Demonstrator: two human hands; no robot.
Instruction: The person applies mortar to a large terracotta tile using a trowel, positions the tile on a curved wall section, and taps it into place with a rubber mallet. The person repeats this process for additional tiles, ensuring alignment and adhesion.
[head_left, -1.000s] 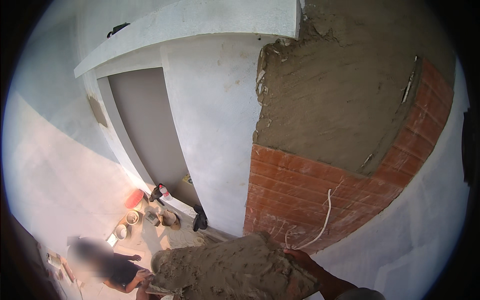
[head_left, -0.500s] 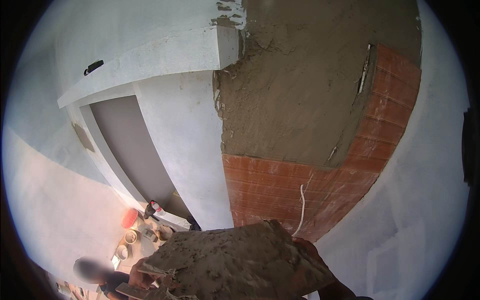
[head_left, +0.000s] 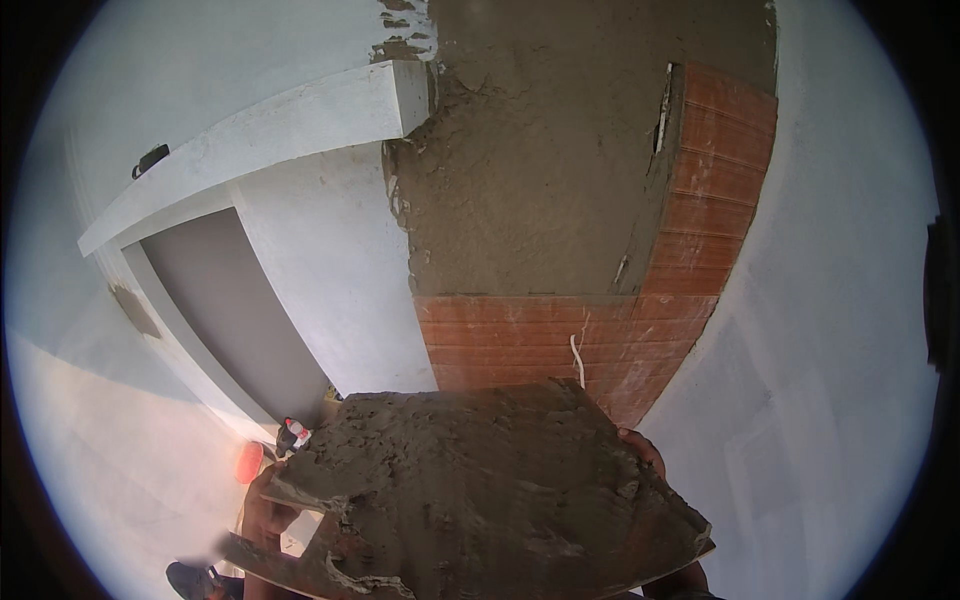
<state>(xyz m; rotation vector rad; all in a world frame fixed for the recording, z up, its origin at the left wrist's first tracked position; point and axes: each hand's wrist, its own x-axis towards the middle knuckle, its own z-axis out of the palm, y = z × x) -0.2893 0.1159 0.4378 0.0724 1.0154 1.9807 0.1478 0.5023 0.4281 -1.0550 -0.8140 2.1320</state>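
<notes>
My two hands hold a large flat tile [head_left: 520, 490] whose upturned face is thickly coated with wet grey mortar. A notch is cut into its left side. My left hand [head_left: 263, 510] grips that side near the notch, the fingers partly hidden by the tile. My right hand [head_left: 645, 452] holds the right far edge, its fingertips curled over the rim. Beyond the tile, reddish-brown tiles [head_left: 520, 335] cover the lower wall and a strip up the right. Above and beside them spreads rough grey mortar [head_left: 530, 170]. A white cable [head_left: 577, 360] sticks out of the tiled part.
A white ledge [head_left: 300, 110] juts out at the left above a grey recess [head_left: 225, 290], with a small black object [head_left: 150, 160] on it. A red bucket [head_left: 249, 462] and a bottle [head_left: 296, 432] stand low at the left. A dark shape [head_left: 190, 580] shows at the lower left.
The tile has come up higher in view, covering more of the lower wall, with both hands still on it. The view has shifted, and the other person's head at lower left has left it.
</notes>
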